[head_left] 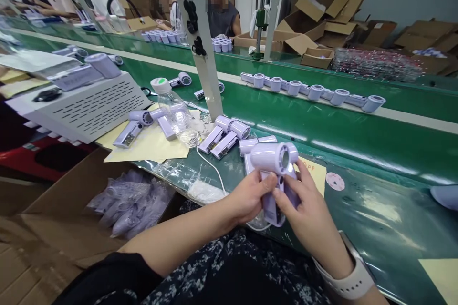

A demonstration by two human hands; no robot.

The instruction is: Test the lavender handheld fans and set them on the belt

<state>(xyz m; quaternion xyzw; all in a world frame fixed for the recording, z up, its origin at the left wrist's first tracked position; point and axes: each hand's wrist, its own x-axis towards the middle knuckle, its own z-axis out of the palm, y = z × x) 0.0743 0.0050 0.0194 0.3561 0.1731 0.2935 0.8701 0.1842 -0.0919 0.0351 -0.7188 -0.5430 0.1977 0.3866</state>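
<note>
Both my hands are closed around a lavender handheld fan (270,157) shaped like a small hair dryer, at the near edge of the green bench. My left hand (254,195) grips its handle from the left, thumb across the upper part. From the right, my right hand (304,198) has its thumb and fingers on the handle. Part of another lavender barrel shows just behind this fan; whether my right hand touches it I cannot tell. Beyond my hands lie more fan parts, and a pair of fans (225,140) with open handles lies just to the left.
A clear plastic bottle (171,100) stands by a metal post (203,57). At left are a slotted grey box (89,105) and a carton (64,200) of bagged fans. A row of fans (315,91) lies along the green conveyor. People sit across it.
</note>
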